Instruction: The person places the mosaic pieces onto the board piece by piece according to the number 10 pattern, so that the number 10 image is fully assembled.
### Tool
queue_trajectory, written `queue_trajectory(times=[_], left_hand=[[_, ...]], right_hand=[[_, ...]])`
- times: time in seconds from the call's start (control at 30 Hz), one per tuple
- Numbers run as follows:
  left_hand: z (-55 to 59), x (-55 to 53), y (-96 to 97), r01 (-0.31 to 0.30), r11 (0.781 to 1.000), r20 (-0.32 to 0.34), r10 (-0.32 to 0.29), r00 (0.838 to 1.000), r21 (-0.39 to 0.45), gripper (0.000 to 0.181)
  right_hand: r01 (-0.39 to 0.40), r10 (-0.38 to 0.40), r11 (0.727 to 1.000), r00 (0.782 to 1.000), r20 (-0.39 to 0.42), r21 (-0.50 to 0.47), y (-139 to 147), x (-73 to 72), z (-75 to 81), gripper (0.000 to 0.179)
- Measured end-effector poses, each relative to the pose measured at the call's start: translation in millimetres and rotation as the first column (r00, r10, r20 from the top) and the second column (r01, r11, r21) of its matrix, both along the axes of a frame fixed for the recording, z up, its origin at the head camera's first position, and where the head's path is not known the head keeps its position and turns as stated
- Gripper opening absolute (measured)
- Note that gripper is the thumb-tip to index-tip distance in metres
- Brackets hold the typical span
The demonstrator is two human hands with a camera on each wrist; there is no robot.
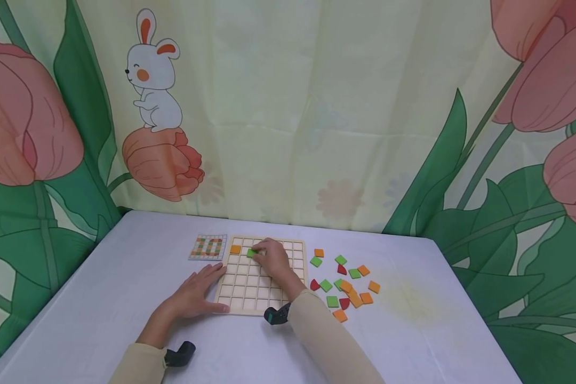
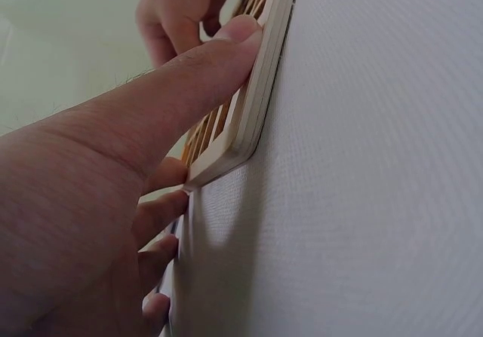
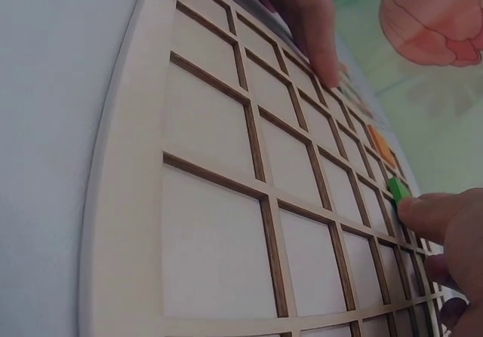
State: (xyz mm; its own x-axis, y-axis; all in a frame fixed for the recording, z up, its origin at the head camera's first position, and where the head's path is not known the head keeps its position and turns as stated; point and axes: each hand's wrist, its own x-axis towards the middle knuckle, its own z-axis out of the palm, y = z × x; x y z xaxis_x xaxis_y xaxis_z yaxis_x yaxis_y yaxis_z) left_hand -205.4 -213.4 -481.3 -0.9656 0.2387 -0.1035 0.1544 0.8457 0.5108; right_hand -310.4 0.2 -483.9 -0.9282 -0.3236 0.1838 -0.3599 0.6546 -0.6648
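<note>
A wooden grid board (image 1: 244, 312) with square recesses lies on the table. My right hand (image 1: 274, 261) pinches a green square tile (image 1: 250, 253) over the far rows of the grid. To the left of it, an orange square tile (image 1: 236, 249) sits in a cell near the far left corner. My left hand (image 1: 197, 292) is spread at the near left corner, its thumb resting on the board's frame and its fingers along the left side. In the right wrist view, the green tile (image 3: 398, 190) appears tilted at the fingertips; whether it touches the cell bottom is hard to tell.
A card with a printed coloured pattern (image 1: 208, 247) lies beyond the left hand. Right of the board are scattered green square tiles (image 1: 333, 302), orange square tiles (image 1: 374, 287) and red rounded pieces (image 1: 344, 303), some overlapping. A printed curtain (image 1: 278, 133) hangs behind the table.
</note>
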Motion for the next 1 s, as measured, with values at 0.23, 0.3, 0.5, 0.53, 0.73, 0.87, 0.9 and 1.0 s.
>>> queue_trajectory(times=[0.23, 0.3, 0.5, 0.53, 0.73, 0.87, 0.9, 1.0], left_hand=[[-2.6, -0.5, -0.4, 0.003, 1.0, 0.009, -0.003, 1.0, 0.006, 0.104], [-3.2, -0.6, -0.2, 0.002, 1.0, 0.009, -0.002, 1.0, 0.003, 0.104], [-2.8, -1.3, -0.4, -0.001, 1.0, -0.004, 0.001, 1.0, -0.004, 0.104], [-2.7, -1.3, -0.5, -0.001, 1.0, -0.004, 0.001, 1.0, -0.003, 0.104], [-2.7, -0.9, 0.6, 0.0, 1.0, 0.003, 0.0, 1.0, -0.001, 0.105], [-1.6, -0.8, 1.2, -0.003, 1.0, 0.01, 0.003, 1.0, 0.0, 0.104], [-1.4, -0.8, 1.3, -0.006, 1.0, 0.012, 0.006, 1.0, -0.001, 0.104], [-0.8, -0.5, 1.2, -0.017, 1.0, 0.017, 0.017, 1.0, 0.0, 0.104]], right_hand=[[-0.015, 0.016, 1.0, 0.999, 0.048, -0.011, -3, -2.4, 0.8, 0.023], [-0.016, 0.017, 1.0, 0.998, 0.058, -0.017, -4, -3.1, 1.3, 0.023], [0.029, -0.027, 0.999, 0.996, 0.085, -0.028, -10, -6.9, 3.7, 0.021], [0.038, -0.035, 0.999, 0.995, 0.089, -0.026, -11, -7.4, 4.2, 0.02], [0.068, -0.07, 0.998, 0.993, 0.098, 0.017, -15, -8.8, 6.9, 0.017], [0.082, -0.085, 0.996, 0.992, 0.091, 0.04, -19, -8.6, 8.5, 0.015], [0.084, -0.088, 0.996, 0.992, 0.088, 0.044, -20, -8.5, 8.8, 0.015], [0.082, -0.085, 0.996, 0.993, 0.076, 0.047, -22, -7.7, 8.3, 0.017]])
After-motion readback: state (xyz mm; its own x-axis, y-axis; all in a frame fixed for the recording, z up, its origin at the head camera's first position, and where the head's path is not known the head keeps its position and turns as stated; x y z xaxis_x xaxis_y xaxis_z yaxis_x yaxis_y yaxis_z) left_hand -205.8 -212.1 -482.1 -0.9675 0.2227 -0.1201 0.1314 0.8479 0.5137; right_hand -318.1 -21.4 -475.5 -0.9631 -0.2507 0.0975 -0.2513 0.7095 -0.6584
